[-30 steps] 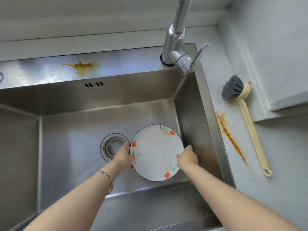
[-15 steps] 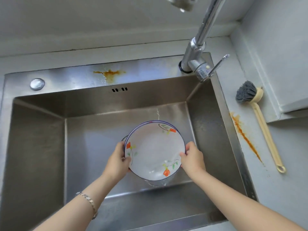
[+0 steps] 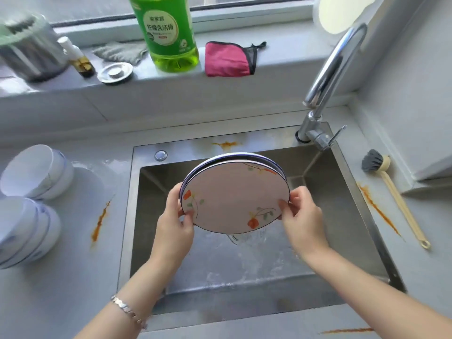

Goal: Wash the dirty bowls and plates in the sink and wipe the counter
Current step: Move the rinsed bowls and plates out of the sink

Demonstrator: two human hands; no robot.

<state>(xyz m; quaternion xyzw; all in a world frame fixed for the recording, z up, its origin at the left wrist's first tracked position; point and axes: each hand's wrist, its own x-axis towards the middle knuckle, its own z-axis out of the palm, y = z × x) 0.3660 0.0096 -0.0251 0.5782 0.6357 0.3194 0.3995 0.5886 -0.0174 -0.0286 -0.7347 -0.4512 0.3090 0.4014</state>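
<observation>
I hold a stack of white plates (image 3: 232,199) with orange flowers and dark blue rims above the steel sink (image 3: 362,216), tilted toward me. My left hand (image 3: 175,223) grips the stack's left edge and my right hand (image 3: 302,216) grips its right edge. Water runs off the lower rim into the basin. Two stacks of white bowls (image 3: 31,201) lie on their sides on the counter to the left. Orange sauce streaks mark the counter at left (image 3: 99,223), at right (image 3: 376,209) and behind the sink (image 3: 226,144).
A dish brush (image 3: 391,189) lies on the right counter. The chrome tap (image 3: 325,94) stands at the sink's back right corner. On the sill are a green detergent bottle (image 3: 168,33), a red cloth (image 3: 227,59), a grey cloth (image 3: 119,52), a sink plug (image 3: 115,73) and a small bottle (image 3: 78,57).
Both hands have lifted the plates from the sink floor to above the basin and tilted them. My view has risen, taking in the sill and the bowls at left.
</observation>
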